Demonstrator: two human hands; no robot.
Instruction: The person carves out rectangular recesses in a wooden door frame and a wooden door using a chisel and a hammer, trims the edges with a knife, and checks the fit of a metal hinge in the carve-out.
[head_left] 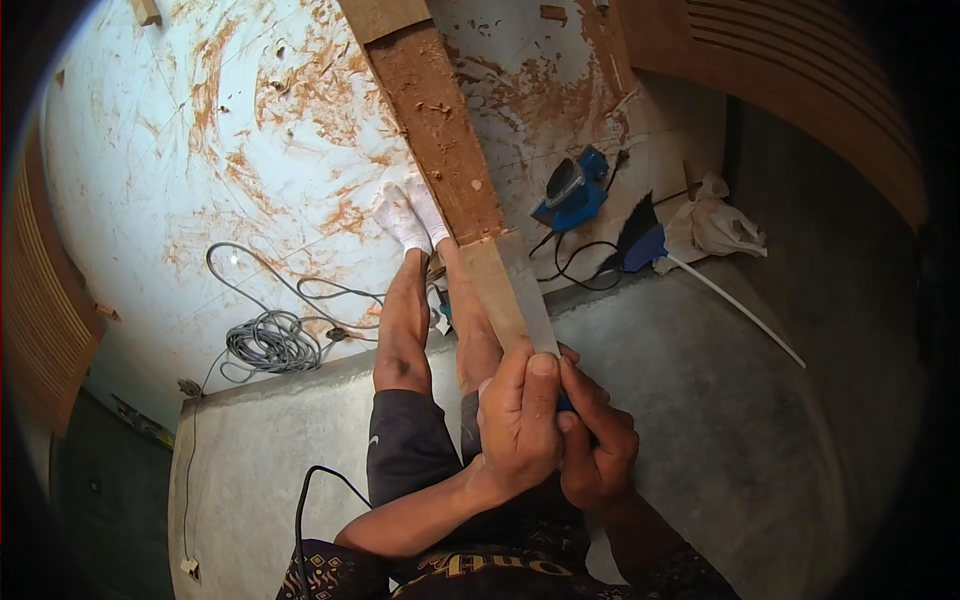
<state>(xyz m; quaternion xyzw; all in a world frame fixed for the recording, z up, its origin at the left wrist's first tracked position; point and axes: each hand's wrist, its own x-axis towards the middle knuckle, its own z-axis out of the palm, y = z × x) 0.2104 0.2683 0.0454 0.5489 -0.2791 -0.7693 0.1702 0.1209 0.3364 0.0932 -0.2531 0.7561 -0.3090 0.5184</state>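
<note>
1. Left hand (520, 420) wraps the near end of a long, narrow wooden plank (440, 130); fingers curl closed round it, thumb pressed flat along the top face.
2. Right hand (595, 440) sits just beside the left, touching it; fingers are clenched on a small blue object (566, 403), mostly hidden, kind cannot be told.
3. The plank runs from the hands away over the person's legs to the upper edge of the view. Near part is pale and smooth; far part is rough, reddish-brown.
4. Feet in white socks (405, 212) rest beside the plank, on its left.
5. White floor (150, 180) beyond a grey concrete ledge (700, 400) is smeared with reddish sawdust.
6. Coiled grey cable (268, 340) lies on the floor, left of the legs.
7. Blue power tool (572, 192) lies right of the plank, well apart from the hands; a blue-handled black brush (640, 240) and a crumpled white cloth (715, 225) lie near it.
8. A thin white rod (740, 310) slants across the ledge.
</note>
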